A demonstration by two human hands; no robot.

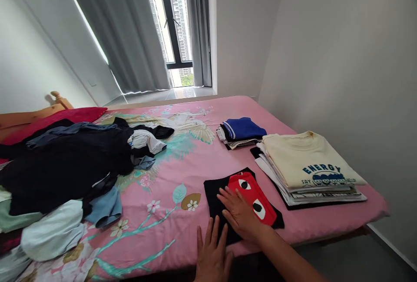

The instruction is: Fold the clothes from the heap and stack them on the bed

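A black folded T-shirt (215, 199) with a red patch and two white-and-black eyes lies near the front edge of the bed. My right hand (239, 213) rests flat on it, fingers spread over the black cloth and the edge of the red print. At the shirt's lower left edge is my left hand (212, 247), palm down with its fingers apart. Neither hand grips the cloth. Just right of the shirt stands a stack of folded shirts, topped by a cream T-shirt (302, 156) with blue "ENERGY" lettering.
A smaller folded pile with blue shorts (244, 128) on top sits behind. Loose dark clothes (65, 164) are heaped on the left, with a white garment (54, 230) before them. The pink flowered bedsheet (182, 173) shows between. A wall (342, 56) borders the right side.
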